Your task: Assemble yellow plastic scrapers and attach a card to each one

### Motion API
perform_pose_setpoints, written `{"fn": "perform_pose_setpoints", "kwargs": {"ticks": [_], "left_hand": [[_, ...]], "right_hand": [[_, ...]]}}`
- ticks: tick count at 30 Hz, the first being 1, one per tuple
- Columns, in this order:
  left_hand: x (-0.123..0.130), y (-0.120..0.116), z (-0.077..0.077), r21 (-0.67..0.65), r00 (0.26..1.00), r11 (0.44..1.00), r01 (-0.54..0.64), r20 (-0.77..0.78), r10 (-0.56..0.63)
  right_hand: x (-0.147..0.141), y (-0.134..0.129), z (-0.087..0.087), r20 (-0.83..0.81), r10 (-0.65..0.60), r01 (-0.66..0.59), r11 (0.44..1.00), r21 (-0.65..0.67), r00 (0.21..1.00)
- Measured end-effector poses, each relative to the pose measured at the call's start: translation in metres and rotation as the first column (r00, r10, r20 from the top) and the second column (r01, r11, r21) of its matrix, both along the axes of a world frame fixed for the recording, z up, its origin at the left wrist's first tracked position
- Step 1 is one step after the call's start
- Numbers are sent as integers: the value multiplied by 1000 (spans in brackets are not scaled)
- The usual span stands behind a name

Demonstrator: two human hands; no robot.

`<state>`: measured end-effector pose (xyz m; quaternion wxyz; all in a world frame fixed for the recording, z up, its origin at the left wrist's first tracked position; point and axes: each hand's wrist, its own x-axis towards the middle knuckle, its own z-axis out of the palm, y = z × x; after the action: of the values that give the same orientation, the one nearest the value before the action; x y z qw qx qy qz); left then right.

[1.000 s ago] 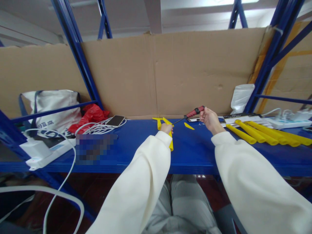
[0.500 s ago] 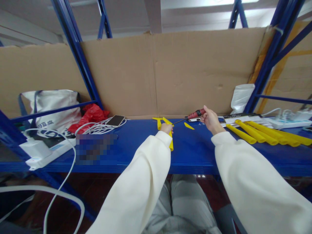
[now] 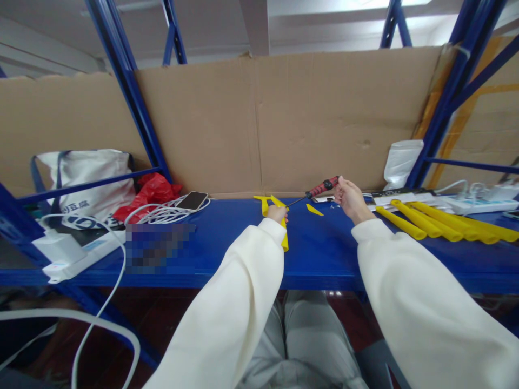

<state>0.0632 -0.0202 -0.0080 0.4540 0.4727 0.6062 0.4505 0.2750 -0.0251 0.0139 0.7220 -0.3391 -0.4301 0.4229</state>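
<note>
My left hand is closed around a yellow plastic part with a tube-like lower end and thin arms at its far end. It rests low over the blue tabletop, partly hidden by my fingers. My right hand pinches the butt end of a screwdriver with a red and black handle. The screwdriver slants down to the left, and its dark shaft meets the yellow part beside my left fingers; the tip itself is hidden. Between the hands lies a small flat yellow piece.
Several yellow tubes lie in a row at right, before a white power strip. To the left are a phone on coiled white cable, a red plastic bag, a cloth bag and a charger. Cardboard stands behind.
The screwdriver handle has turned and shifted slightly left, with my right fingers now farther back at its end. My left hand and the yellow part stay put.
</note>
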Motion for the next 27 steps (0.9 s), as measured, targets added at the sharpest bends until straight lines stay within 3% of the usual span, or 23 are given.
{"fn": "perform_pose_setpoints", "kwargs": {"ticks": [5,19,27], "left_hand": [[0,1,-2,5,1000,1000,1,2,-1],[-1,5,-4,11,1000,1000,17,3,-17],[0,4,-3,-2,1000,1000,18,-5,-18]], "right_hand": [[0,2,0,-18,-40,40,999,-14,999],[-1,-2,2,6,32,-32,999,-23,999],[0,1,-1,4,-21,21,1000,11,1000]]}}
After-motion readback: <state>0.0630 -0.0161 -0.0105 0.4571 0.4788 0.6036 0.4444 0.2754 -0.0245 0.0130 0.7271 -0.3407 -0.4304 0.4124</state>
